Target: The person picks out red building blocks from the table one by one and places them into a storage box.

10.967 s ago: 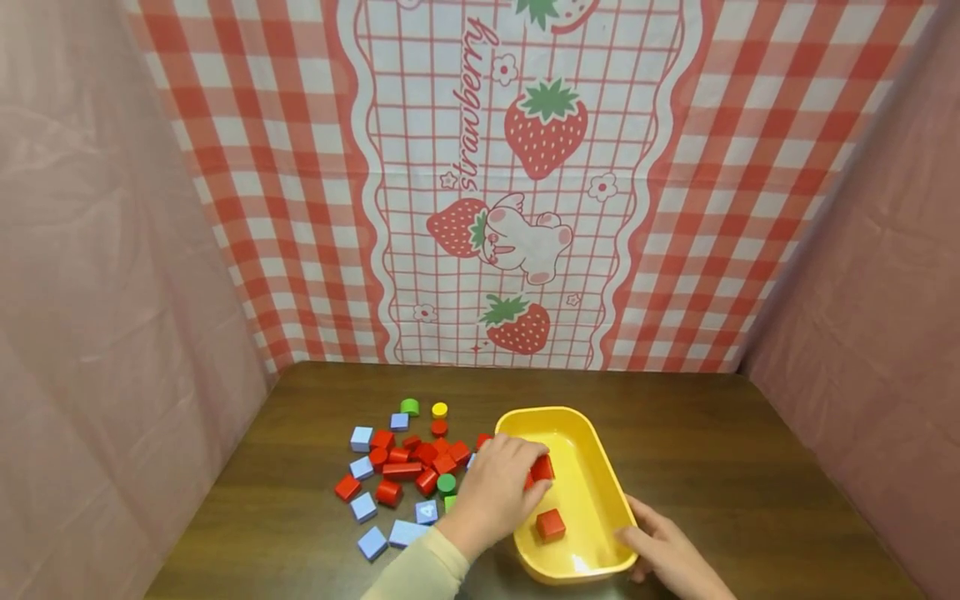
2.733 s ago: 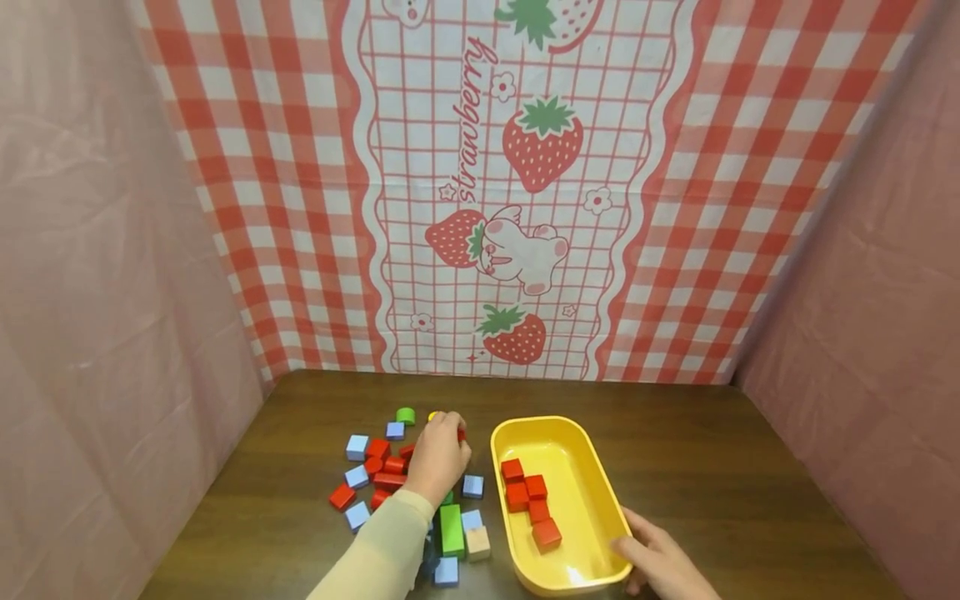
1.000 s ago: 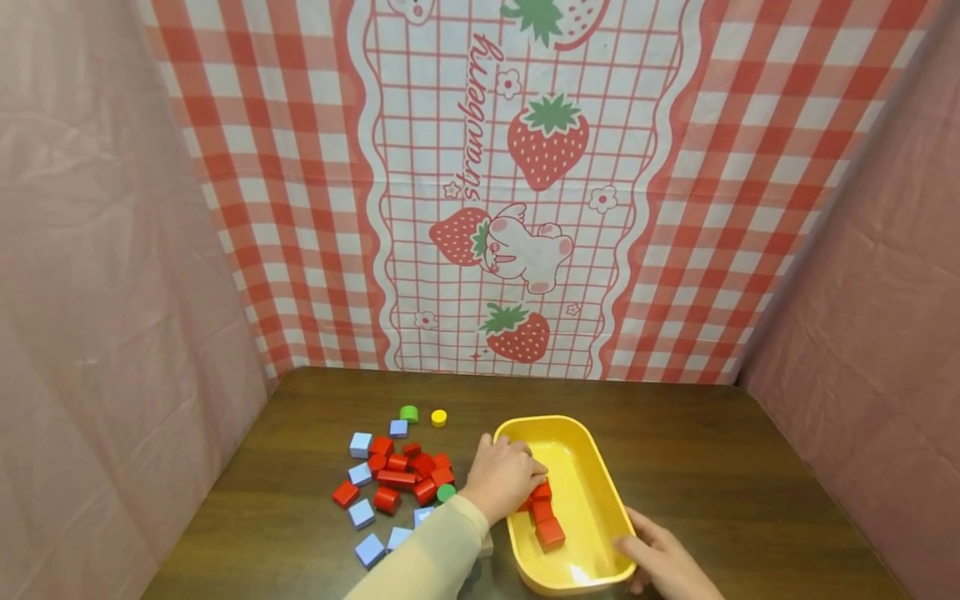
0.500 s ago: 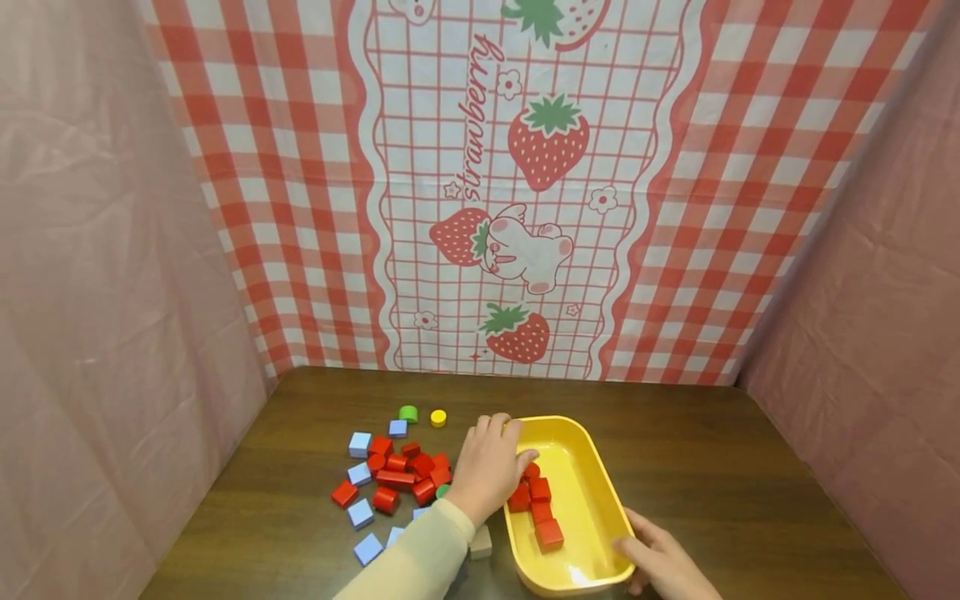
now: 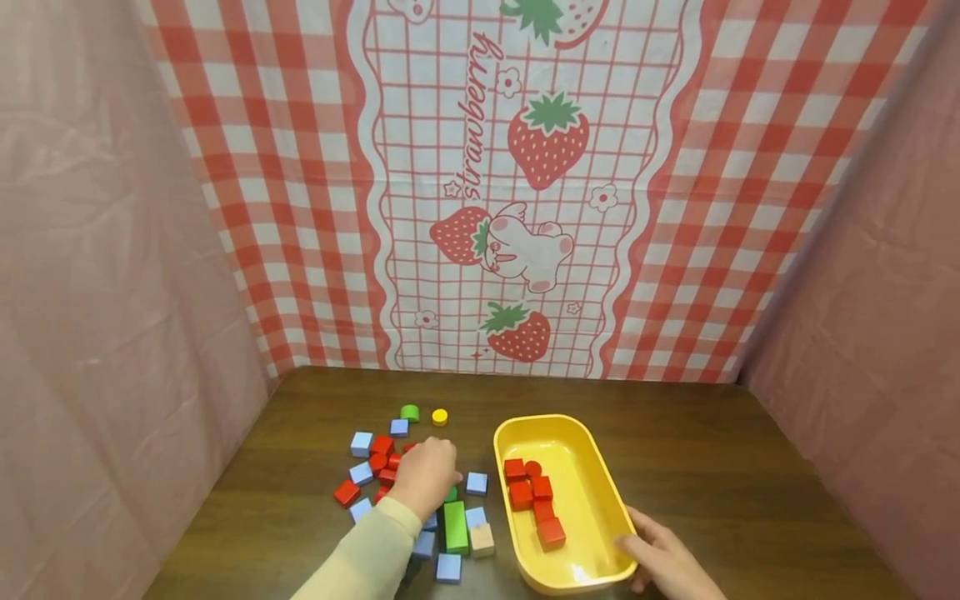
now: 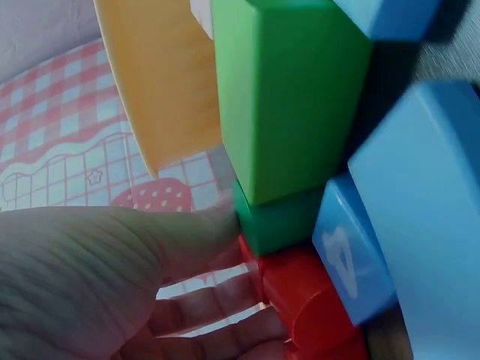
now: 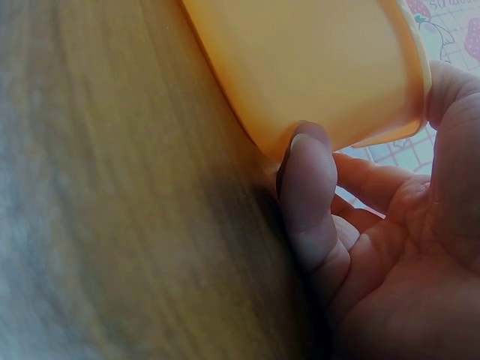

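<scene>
My left hand (image 5: 426, 477) is down over a pile of red blocks (image 5: 382, 447) left of the yellow tray (image 5: 576, 492). In the left wrist view the thumb stands apart from the fingers, with fingertips right at the red cylinder block (image 6: 304, 296) and thumb tip beside a dark green block (image 6: 277, 221). The head view hides these fingertips behind the hand. My right hand (image 5: 667, 557) grips the tray's near right side, thumb over the rim and fingers (image 7: 309, 180) against the outside wall. Several red blocks (image 5: 542, 488) lie along the tray's left side.
Around the pile lie blue blocks (image 5: 477, 483), a long light green block (image 5: 455, 527), a plain wooden block (image 5: 482, 540), a yellow disc (image 5: 439, 417) and a green arched block (image 5: 409, 412). A checked strawberry cloth (image 5: 517, 250) hangs behind the brown table (image 5: 720, 467).
Red blocks in the tray have increased, lately by a small red cylinder. My left hand has moved from the tray back left to the pile. The right hand keeps its grip on the tray.
</scene>
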A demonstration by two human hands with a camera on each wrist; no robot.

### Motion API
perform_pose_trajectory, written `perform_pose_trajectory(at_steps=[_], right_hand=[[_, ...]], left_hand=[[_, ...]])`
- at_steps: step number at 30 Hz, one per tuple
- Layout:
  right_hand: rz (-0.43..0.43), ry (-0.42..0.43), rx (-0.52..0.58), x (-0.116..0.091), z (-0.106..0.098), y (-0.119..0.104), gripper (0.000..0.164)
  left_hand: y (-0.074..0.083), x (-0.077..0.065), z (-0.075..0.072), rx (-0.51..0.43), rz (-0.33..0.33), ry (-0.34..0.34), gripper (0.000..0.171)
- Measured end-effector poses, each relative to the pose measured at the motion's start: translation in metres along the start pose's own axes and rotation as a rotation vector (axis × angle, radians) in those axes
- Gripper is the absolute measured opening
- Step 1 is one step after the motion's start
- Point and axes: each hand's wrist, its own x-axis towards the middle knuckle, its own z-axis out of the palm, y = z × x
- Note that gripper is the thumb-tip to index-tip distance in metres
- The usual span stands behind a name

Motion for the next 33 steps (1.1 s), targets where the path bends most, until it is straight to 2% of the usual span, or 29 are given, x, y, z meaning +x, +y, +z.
perform_pose_trajectory(at_steps=[8,12,16,20,23,25,29,33], right_hand=[[-0.007,-0.011,0.008,-0.001,0.002,0.0,0.064],[-0.007,-0.009,0.006,0.0,0.001,0.0,0.064],[-0.005,-0.001,-0.002,0.0,0.001,0.001,0.063],[-0.002,-0.004,-0.002,-0.001,0.001,0.001,0.063],[0.001,-0.007,0.006,-0.001,0.002,0.001,0.064],[0.005,-0.007,0.01,-0.001,0.002,0.001,0.064],[0.006,-0.006,0.013,-0.001,0.001,0.0,0.063],[-0.006,-0.01,0.002,-0.001,0.001,0.001,0.063]], left_hand=[[-0.005,0.0,0.003,-0.079,0.059,0.04,0.007],[-0.001,-0.002,-0.003,-0.123,0.142,0.162,0.021],[0.018,-0.011,-0.014,-0.199,0.315,0.256,0.029],[0.044,-0.022,-0.016,-0.222,0.536,0.284,0.036],[0.062,-0.03,-0.013,-0.197,0.655,0.264,0.039],[0.072,-0.034,-0.01,-0.176,0.693,0.206,0.038],[0.083,-0.04,-0.005,-0.093,0.71,0.089,0.028],[0.087,-0.042,-0.003,-0.024,0.696,0.054,0.023]])
